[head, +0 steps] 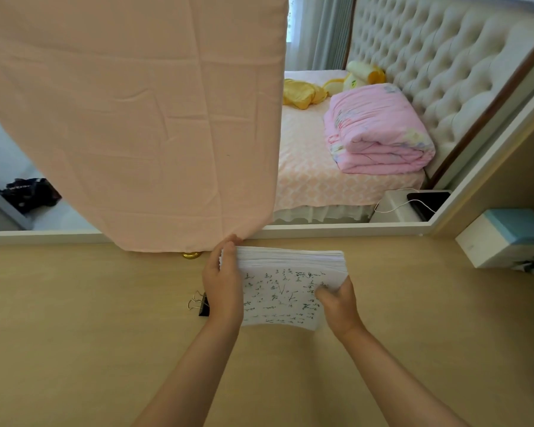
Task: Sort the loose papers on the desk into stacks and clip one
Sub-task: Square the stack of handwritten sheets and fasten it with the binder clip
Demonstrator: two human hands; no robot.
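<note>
A thick stack of white papers (279, 291) with green handwriting on its top sheet is held over the middle of the wooden desk (90, 318). My left hand (222, 285) grips the stack's left edge, fingers curled over the far corner. My right hand (336, 300) pinches the stack's right side, thumb on the top sheet. A black binder clip (200, 303) with silver wire handles lies on the desk just left of my left wrist, partly hidden by it.
A pink cloth (142, 118) hangs over a large mirror at the desk's back edge, with a gold base (192, 255) under it. A white and blue box (503, 241) stands at the desk's right. The mirror reflects a bed and a folded pink quilt.
</note>
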